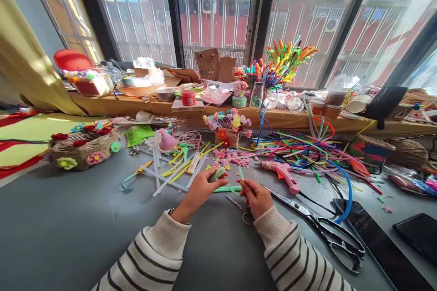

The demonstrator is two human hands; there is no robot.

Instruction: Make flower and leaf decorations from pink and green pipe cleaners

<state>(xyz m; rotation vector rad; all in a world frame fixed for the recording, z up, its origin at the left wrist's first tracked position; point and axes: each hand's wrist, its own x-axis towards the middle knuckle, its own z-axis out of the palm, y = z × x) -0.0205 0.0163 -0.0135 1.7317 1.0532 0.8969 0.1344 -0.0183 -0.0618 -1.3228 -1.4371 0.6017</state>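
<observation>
Between the fingers of my left hand is a light green pipe cleaner, bent into a loop. My right hand pinches a stretch of light green pipe cleaner, its tip sticking up above the fingers. Whether both hands grip one single strand I cannot tell. Green strips lie on the table just behind the hands. Small scissors rest partly beneath my right hand. To its right are large black-handled scissors and a pink glue gun.
Clear glue sticks and yellow strips lie left of centre, near a flower-trimmed twine basket. A small flower basket stands behind the hands. Coloured pipe cleaners spread at the right, with a black phone nearer. A crowded ledge runs below the windows.
</observation>
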